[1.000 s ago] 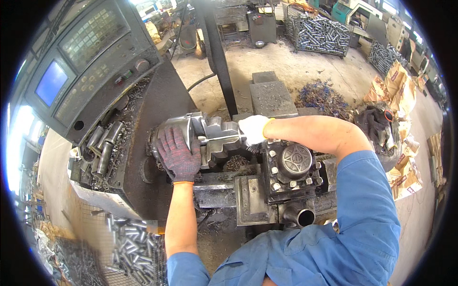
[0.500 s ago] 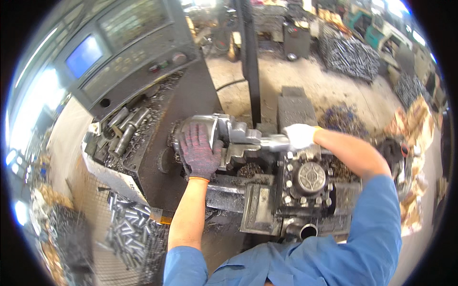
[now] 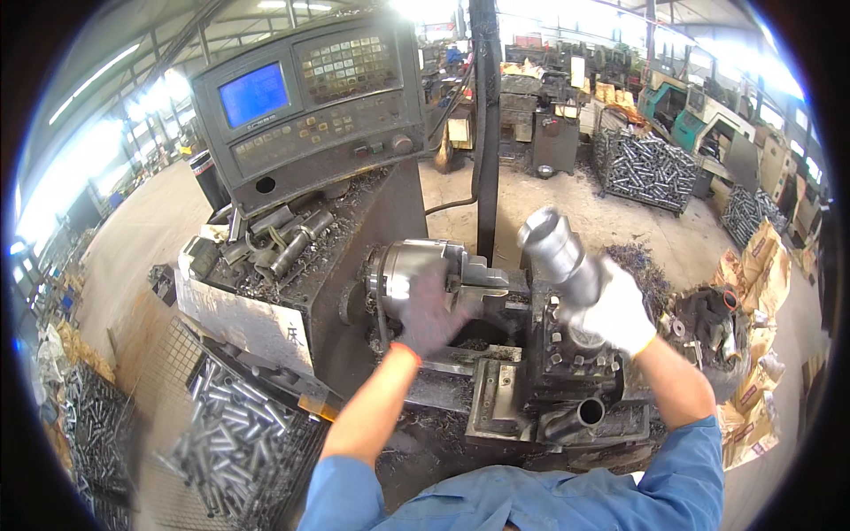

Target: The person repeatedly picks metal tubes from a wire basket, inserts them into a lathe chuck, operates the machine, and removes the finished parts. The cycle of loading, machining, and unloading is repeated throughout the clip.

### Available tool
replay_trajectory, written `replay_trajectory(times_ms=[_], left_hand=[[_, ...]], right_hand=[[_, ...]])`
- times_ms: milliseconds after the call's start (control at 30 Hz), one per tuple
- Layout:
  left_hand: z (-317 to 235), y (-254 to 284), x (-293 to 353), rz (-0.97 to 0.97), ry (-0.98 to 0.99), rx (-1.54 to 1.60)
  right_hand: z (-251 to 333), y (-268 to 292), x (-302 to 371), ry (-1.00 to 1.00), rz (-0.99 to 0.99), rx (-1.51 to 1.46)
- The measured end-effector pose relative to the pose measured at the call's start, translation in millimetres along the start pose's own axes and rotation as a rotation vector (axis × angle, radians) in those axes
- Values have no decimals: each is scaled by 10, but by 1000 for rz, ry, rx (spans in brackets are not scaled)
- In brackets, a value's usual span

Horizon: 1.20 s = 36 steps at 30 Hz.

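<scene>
My right hand (image 3: 618, 310), in a white glove, grips the lower end of a shiny stepped metal sleeve (image 3: 560, 257). The sleeve is tilted above the lathe's tool post (image 3: 567, 372), its wider end up and to the left, apart from the chuck. My left hand (image 3: 429, 311), in a dark knit glove, is in front of the lathe chuck (image 3: 409, 265). Its fingers are blurred but look stretched out, thumb apart, with nothing seen in them. Whether it touches the chuck I cannot tell. Jaws (image 3: 482, 273) stick out from the chuck's right side.
A control panel (image 3: 328, 106) with a blue screen stands behind at left. Metal parts (image 3: 301, 243) lie among chips on the ledge below it. A bin of short tubes (image 3: 235, 434) is at lower left; another metal-filled crate (image 3: 646, 168) stands far right. A dark post (image 3: 487, 133) rises behind the lathe.
The sleeve has come away from the chuck jaws and is now raised and tilted in my right hand. My left hand has shifted right across the chuck. The view has tipped up.
</scene>
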<state>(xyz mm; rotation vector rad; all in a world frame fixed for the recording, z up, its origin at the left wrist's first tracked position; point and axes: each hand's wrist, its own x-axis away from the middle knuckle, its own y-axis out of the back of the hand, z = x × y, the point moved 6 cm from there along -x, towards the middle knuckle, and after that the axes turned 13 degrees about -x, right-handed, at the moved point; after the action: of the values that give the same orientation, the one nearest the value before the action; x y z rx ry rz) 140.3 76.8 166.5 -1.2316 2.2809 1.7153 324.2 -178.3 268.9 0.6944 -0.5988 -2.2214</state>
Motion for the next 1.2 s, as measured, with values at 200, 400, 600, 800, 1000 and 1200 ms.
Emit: replay_trajectory(times_ms=[200,400,600,800,1000,1200], left_hand=[[-386,-290,1332,283,607,1373],[-42,-1017,1797,575,909,1986],[-26,-1274,1913,653,916,1992],[-155,-1400,1938,610,788,1491],[-251,-1563,2159,634,919,1491],[-53,-1453,2364,544,1147,1781]], right_hand=[[211,-1625,1090,-423,551,-770],[80,-2041,1574,-777,410,-1719],[-48,-1990,1726,-874,252,-1589],[-868,-2119,2147,-853,311,-798],[-1573,-2271,2416,-901,294,-520],[-2020,-874,3721,-709,437,-165]])
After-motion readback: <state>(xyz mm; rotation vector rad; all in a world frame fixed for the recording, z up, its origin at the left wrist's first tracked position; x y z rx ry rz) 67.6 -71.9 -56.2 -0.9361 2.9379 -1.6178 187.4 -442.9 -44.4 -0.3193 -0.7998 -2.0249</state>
